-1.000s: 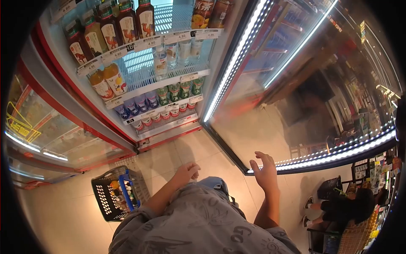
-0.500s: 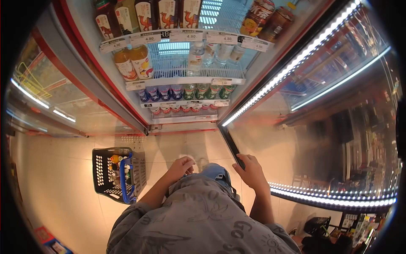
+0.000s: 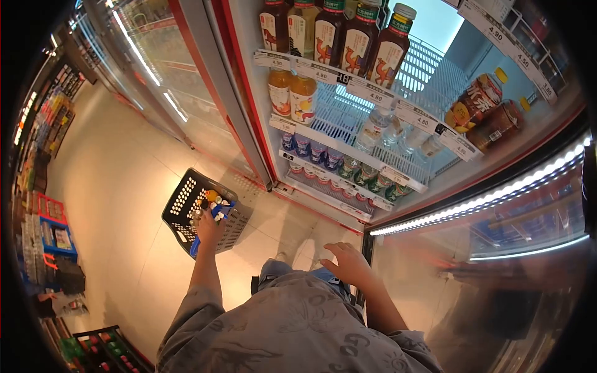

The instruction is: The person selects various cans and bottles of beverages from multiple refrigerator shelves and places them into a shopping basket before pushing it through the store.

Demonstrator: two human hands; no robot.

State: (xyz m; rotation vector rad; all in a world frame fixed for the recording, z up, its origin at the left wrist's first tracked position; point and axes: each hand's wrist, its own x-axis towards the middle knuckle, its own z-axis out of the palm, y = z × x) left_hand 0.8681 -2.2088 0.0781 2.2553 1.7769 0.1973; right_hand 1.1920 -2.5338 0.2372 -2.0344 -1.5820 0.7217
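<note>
My left hand [image 3: 210,230] is down at the shopping basket [image 3: 179,208], closed around the middle of its blue handle [image 3: 195,247]; the fingertips are partly hidden. The black, perforated basket stands on the floor, with several small bottles or packs [image 3: 212,195] inside, too small to name. My right hand [image 3: 348,264] is in front of my body, fingers loosely bent and apart, holding nothing. Beside it is the edge of the opened glass fridge door [image 3: 367,248], with a small gap between them.
The open fridge holds dark bottles [image 3: 359,46], orange drink bottles [image 3: 303,99], clear bottles [image 3: 373,129] and lying tea bottles [image 3: 482,99]. A lit door strip [image 3: 485,200] runs along the right. Store shelves [image 3: 56,118] and a crate [image 3: 112,348] are at the left.
My left hand has gone from in front of my body out left to the basket handle. My right hand has come off the door edge. The view has turned left.
</note>
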